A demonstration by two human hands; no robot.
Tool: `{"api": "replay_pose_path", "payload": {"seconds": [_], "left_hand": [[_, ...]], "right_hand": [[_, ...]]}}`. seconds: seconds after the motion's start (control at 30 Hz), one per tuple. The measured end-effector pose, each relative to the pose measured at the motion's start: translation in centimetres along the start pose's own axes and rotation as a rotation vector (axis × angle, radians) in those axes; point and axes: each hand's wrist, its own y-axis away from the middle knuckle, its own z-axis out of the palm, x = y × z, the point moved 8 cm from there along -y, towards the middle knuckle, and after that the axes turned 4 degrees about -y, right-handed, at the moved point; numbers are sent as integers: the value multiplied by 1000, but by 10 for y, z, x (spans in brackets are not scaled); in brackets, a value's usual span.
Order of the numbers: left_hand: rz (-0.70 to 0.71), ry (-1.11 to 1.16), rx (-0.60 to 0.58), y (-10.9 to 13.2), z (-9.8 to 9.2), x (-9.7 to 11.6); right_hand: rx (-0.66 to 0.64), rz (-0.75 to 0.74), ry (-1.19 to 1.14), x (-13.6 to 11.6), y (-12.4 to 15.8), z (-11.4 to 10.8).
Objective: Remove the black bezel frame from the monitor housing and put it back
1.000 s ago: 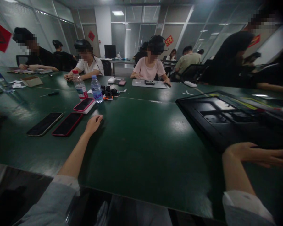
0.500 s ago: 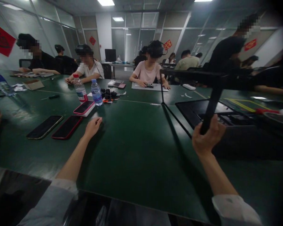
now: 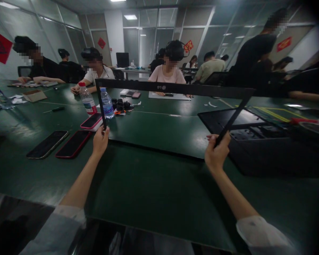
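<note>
A thin black screen bezel [image 3: 202,89], an open rectangular frame with an upside-down LG logo on its far bar, is held up over the green table [image 3: 154,191]. My left hand [image 3: 100,141] is closed on its left side bar. On the right side bar, my right hand [image 3: 217,150] has its fingers wrapped round the strip. Through the frame's opening the table top shows. Just left of my left hand lies a phone in a red case [image 3: 73,144]. Beyond my right hand sits a dark, flat casing with exposed inner parts [image 3: 248,134].
Another dark phone [image 3: 47,144] and a pink-edged phone on a white box [image 3: 91,121] lie at left. Behind them stand a red-capped bottle [image 3: 88,101] and a blue-capped bottle [image 3: 107,106]. A screwdriver [image 3: 57,109] lies farther left. Several people sit around the table.
The bezel has swung left and levelled in front of me, with my right hand moving slightly left. My left hand, empty before, now grips its left side.
</note>
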Motion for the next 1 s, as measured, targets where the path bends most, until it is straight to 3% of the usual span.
{"api": "replay_pose_path", "payload": {"seconds": [0.17, 0.33, 0.47, 0.7, 1.0], "left_hand": [[-26, -117, -37, 0, 0, -3], [-170, -255, -10, 2, -4, -20], [-286, -321, -118, 2, 2, -39], [-244, -467, -151, 6, -2, -25], [-87, -640, -237, 11, 13, -18]], "right_hand": [[-78, 82, -8, 26, 3, 13], [-309, 58, 41, 57, 10, 50], [-468, 34, 59, 83, 17, 71], [-435, 75, 86, 98, 16, 65], [-471, 156, 159, 102, 15, 58]]}}
